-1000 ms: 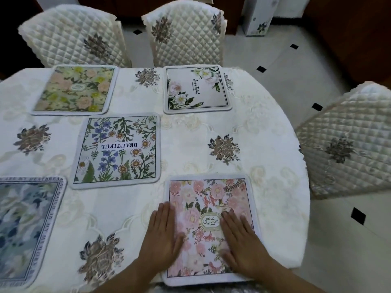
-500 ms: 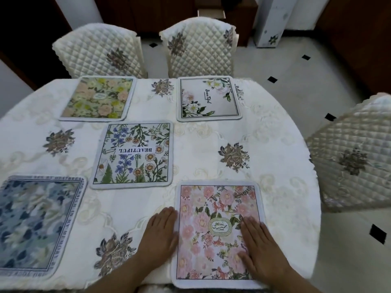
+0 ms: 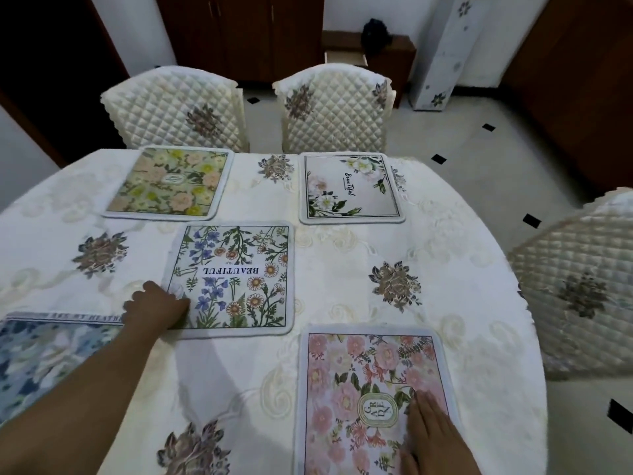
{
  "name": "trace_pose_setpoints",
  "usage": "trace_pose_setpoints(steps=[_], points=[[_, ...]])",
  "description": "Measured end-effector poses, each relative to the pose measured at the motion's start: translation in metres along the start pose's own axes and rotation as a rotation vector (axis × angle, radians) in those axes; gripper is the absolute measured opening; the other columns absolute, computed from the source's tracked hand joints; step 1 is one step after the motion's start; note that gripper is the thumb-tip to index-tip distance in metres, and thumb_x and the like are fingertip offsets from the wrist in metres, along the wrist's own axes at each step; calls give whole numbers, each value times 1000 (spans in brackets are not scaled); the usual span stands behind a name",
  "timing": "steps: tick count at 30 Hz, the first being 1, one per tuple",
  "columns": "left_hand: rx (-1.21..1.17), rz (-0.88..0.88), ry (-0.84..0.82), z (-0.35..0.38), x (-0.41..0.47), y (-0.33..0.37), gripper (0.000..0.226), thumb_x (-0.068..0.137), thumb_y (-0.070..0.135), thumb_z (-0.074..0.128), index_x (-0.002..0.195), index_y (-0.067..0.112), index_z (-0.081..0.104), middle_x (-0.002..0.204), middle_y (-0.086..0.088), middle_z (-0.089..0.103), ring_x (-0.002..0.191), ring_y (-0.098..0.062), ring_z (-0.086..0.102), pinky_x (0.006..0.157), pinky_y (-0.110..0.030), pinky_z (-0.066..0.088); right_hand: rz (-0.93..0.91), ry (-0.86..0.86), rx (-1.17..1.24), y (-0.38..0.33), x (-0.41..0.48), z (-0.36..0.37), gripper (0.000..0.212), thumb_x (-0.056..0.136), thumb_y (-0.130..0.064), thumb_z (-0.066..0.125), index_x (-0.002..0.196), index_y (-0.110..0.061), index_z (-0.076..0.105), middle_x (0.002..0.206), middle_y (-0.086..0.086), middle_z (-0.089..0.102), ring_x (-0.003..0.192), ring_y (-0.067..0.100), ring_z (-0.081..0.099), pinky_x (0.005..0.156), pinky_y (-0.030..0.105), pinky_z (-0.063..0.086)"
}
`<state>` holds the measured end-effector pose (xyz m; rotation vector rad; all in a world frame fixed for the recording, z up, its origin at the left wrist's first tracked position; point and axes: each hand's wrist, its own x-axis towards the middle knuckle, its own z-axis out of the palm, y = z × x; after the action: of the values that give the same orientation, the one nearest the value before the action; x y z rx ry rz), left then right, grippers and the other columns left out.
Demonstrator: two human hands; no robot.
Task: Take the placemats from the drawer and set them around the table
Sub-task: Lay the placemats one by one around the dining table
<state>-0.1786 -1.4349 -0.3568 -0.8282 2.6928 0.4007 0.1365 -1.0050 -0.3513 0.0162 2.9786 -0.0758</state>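
Several floral placemats lie on the oval table (image 3: 459, 234) with its cream cloth. At the far side are a yellow-green mat (image 3: 171, 181) and a white mat with script (image 3: 349, 190). A blue mat (image 3: 44, 358) lies at the left edge. The wildflower mat printed BEAUTIFUL (image 3: 239, 275) lies in the middle; my left hand (image 3: 157, 308) is curled over its near-left corner. A pink rose mat (image 3: 363, 389) lies at the near edge, and my right hand (image 3: 435, 437) rests flat on its right side.
Two quilted chairs (image 3: 178, 108) (image 3: 335, 108) stand at the far side and a third chair (image 3: 579, 286) at the right. A low dark cabinet (image 3: 387, 53) and a tall white floral unit (image 3: 445, 53) stand by the back wall. The tiled floor lies to the right.
My left hand left the pink mat, reached forward and left, and closed on the BEAUTIFUL mat's corner. My right hand stays on the pink mat. The view tilted up.
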Motion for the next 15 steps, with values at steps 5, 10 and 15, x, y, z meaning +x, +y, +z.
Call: trace_pose_setpoints(steps=[5,10,15], points=[[-181,-12,-57,2,25,3,81,66,30,87,119,-9,40,116,-36,55,104,-51,55,89,-55,50,-80,105,-120,0,13,-12,78,97,-48,15,87,-5,79,93,8,78,81,24,75,53,27,60],[-320,58,-91,-10,16,10,42,85,25,69,103,-10,55,90,-27,61,77,-38,59,65,-38,45,-61,55,-172,-6,19,-19,75,99,-50,20,82,-10,81,86,3,78,76,19,76,50,23,58],[-635,166,-56,-42,-37,31,23,96,20,47,97,-2,52,92,-25,61,80,-40,59,56,-37,49,48,-84,-53,-8,24,-25,64,26,-51,96,76,-14,82,76,1,78,66,13,75,40,19,53]])
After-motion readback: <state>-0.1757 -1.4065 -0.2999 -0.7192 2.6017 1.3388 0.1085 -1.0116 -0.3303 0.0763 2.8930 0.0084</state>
